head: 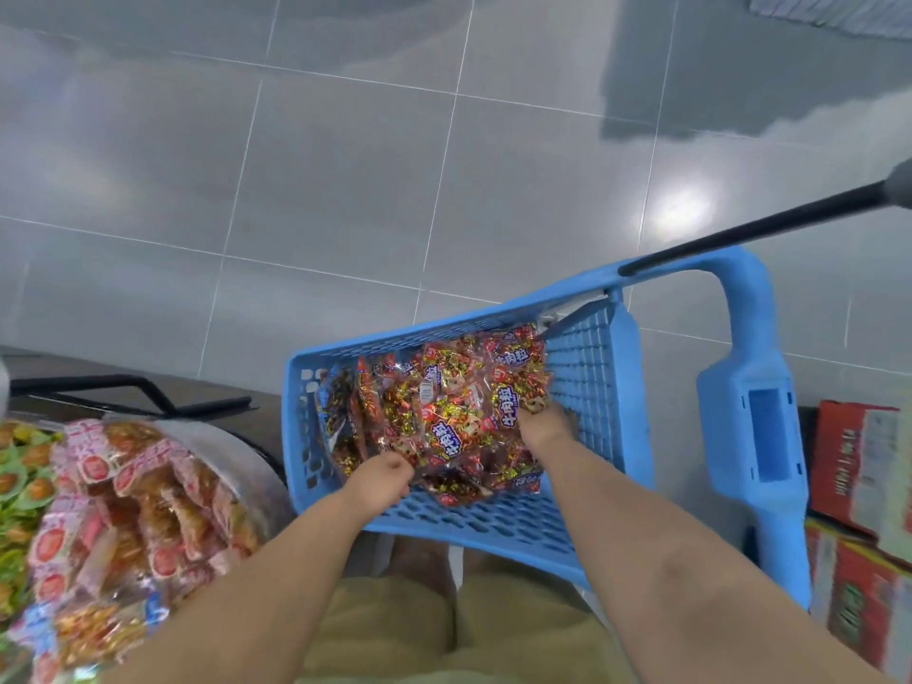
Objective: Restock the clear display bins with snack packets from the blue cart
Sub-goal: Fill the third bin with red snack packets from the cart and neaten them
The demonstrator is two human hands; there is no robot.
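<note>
- Head view, looking down: the cart (493, 523) stands on a tiled floor directly in front of the person, and both hands are inside it.
- Packets (444, 412), red and gold in clear wrap, lie heaped across the cart's bottom. This stock is not yet lifted out.
- Left hand (380, 478): fingers clenched round the near edge of the heap, grasping packets.
- Right hand (545, 427): fingers pushed in among the packets by the cart's right wall. Their tips are hidden, so whether they grasp cannot be told.
- Bin (232, 451), at lower left and near the cart: piled high with pink packets (148, 501). Green packets (19, 486) show at the far left edge; their bin is not clearly seen.
- Boxes (858, 466), red and blurred, stand to the right beyond the cart's handle.
- Judged progress: the step in hand is gathering a load from the cart. The visible bin looks well filled, yet the cart holds many packets, so carrying them to the bins remains. Which bin these belong in is not shown.
</note>
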